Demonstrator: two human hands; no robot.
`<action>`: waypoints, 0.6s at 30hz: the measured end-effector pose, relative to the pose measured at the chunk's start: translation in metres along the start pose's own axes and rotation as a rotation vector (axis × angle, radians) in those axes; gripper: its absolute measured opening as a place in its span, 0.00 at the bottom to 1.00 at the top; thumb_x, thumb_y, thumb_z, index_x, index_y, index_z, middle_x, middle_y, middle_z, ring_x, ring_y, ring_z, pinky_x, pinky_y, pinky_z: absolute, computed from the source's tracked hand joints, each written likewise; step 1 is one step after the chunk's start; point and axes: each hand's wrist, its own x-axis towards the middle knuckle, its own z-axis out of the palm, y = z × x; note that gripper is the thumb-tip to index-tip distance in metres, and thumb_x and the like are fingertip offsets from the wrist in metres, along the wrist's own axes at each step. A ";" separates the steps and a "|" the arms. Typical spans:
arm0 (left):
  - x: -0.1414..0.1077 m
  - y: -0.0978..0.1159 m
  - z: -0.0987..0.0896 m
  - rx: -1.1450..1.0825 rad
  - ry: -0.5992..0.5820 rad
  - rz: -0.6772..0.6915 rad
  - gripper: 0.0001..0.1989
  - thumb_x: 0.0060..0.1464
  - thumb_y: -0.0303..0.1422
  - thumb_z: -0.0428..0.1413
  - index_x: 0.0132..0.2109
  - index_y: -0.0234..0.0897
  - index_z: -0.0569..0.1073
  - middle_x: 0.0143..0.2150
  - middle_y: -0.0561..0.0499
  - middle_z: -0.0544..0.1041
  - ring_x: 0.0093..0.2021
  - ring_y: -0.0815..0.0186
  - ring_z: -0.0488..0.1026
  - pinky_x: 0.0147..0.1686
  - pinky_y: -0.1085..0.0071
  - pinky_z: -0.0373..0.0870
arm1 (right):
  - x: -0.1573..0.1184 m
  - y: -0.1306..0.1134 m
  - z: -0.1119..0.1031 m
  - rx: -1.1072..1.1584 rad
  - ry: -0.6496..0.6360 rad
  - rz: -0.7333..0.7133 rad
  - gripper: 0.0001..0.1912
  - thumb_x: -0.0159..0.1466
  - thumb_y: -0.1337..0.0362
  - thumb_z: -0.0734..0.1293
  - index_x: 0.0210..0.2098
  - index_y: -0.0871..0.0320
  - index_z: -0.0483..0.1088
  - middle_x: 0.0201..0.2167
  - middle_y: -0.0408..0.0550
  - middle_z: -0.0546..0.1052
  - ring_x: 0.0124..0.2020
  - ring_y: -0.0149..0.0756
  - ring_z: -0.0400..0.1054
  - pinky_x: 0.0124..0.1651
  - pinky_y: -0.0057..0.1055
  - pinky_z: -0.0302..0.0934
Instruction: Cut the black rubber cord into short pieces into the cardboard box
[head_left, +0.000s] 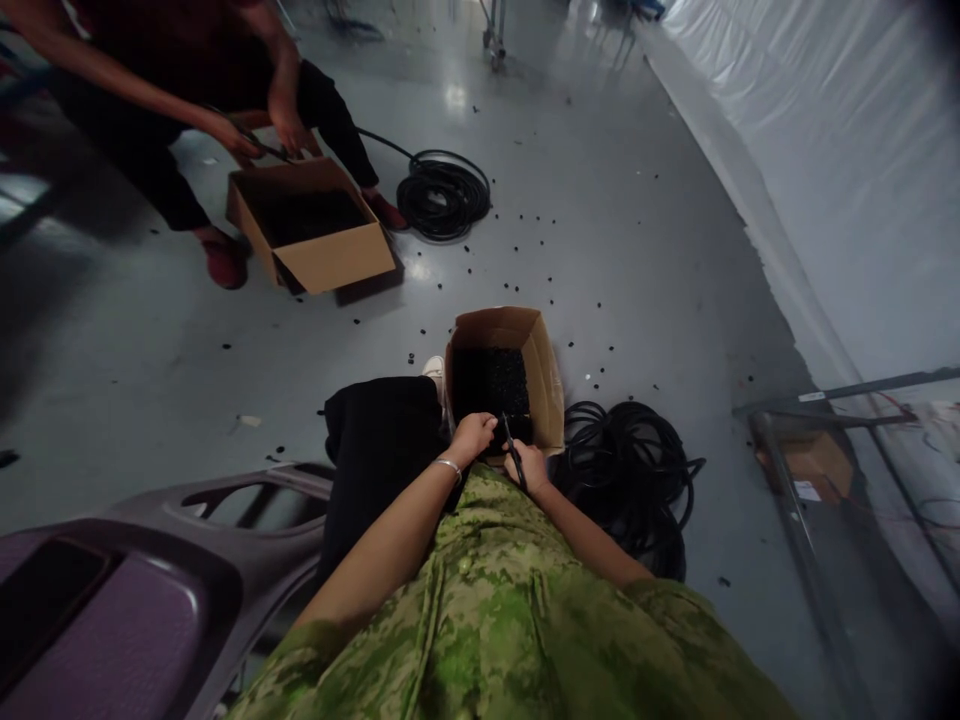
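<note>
My left hand (474,437), with a bracelet at the wrist, is closed in a pinch over the near edge of an open cardboard box (549,385). What its fingers hold is too small and dark to make out. Close beside it, my right hand (531,468) grips a slim dark scissors-like hand tool (512,445), whose tip points away from me, near the left fingertips. Inside the box lies a mass of small black pieces (501,378). A tangled coil of black hose (626,470) rests on the floor just right of the box.
Across from me, a seated person (225,135) works over a larger cardboard box (337,258). Another coil of black hose (444,195) lies by that person's foot. Small black bits dot the floor. A purple chair (112,610) carrying a phone (52,605) is at left; a metal frame (787,480) stands right.
</note>
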 end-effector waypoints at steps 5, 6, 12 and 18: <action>0.000 0.002 -0.001 0.060 0.000 0.001 0.13 0.63 0.30 0.49 0.33 0.34 0.75 0.23 0.53 0.72 0.22 0.71 0.67 0.25 0.77 0.60 | 0.002 0.004 0.004 -0.005 0.005 -0.034 0.16 0.57 0.66 0.64 0.42 0.53 0.79 0.27 0.43 0.80 0.31 0.35 0.74 0.36 0.23 0.61; 0.000 0.002 -0.002 0.070 0.002 0.008 0.13 0.64 0.30 0.49 0.33 0.34 0.76 0.24 0.53 0.73 0.22 0.71 0.67 0.25 0.76 0.60 | 0.002 0.006 0.005 -0.018 0.009 -0.044 0.16 0.57 0.66 0.64 0.42 0.53 0.79 0.27 0.43 0.80 0.31 0.35 0.74 0.36 0.23 0.60; 0.000 0.004 -0.004 0.135 0.031 0.007 0.13 0.64 0.30 0.50 0.36 0.34 0.78 0.27 0.50 0.76 0.23 0.70 0.69 0.26 0.76 0.60 | 0.005 0.011 0.011 -0.068 0.017 -0.067 0.16 0.58 0.65 0.64 0.43 0.54 0.79 0.27 0.45 0.80 0.31 0.34 0.74 0.35 0.23 0.60; 0.000 0.005 -0.005 0.198 0.029 -0.014 0.14 0.65 0.31 0.49 0.39 0.33 0.79 0.30 0.48 0.78 0.25 0.69 0.71 0.28 0.76 0.62 | 0.006 0.010 0.011 -0.073 0.007 -0.038 0.16 0.59 0.66 0.63 0.42 0.53 0.79 0.27 0.43 0.80 0.31 0.34 0.75 0.37 0.23 0.61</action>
